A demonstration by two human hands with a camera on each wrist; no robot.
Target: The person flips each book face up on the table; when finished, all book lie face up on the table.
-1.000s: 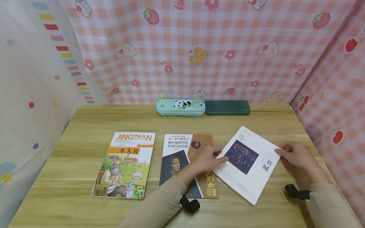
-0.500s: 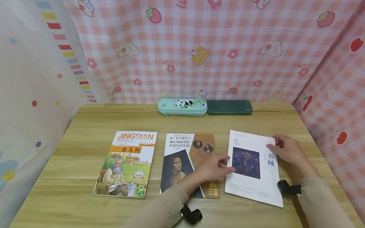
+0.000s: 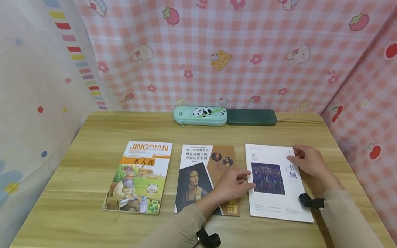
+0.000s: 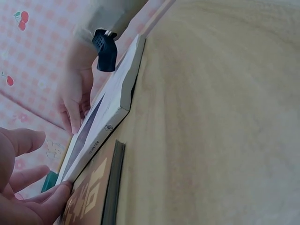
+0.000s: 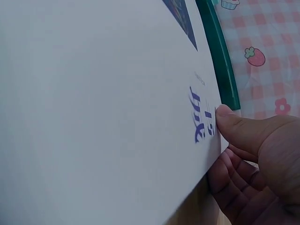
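A white book (image 3: 275,201) with a dark picture on its cover lies almost straight at the right of the row. My right hand (image 3: 311,162) pinches its upper right edge, thumb on the cover, as the right wrist view shows up close. Beside its left edge is my left hand (image 3: 234,184); in the left wrist view a fingertip touches the spine while other fingers stay apart from it. Under the left hand lies a brown and white book (image 3: 194,186) with a portrait, partly covered. Farther left is an orange and white book (image 3: 137,184) with a bearded figure.
At the back of the wooden table (image 3: 83,174) lie a mint panda pencil case (image 3: 200,116), a dark green case (image 3: 252,117) and a thin stick (image 3: 300,121). Patterned curtains (image 3: 175,56) enclose the back and sides.
The white book has turned from a steep slant to nearly straight and now lies beside the brown one. My right hand moved slightly left and away from me with it; the left stayed near its edge.
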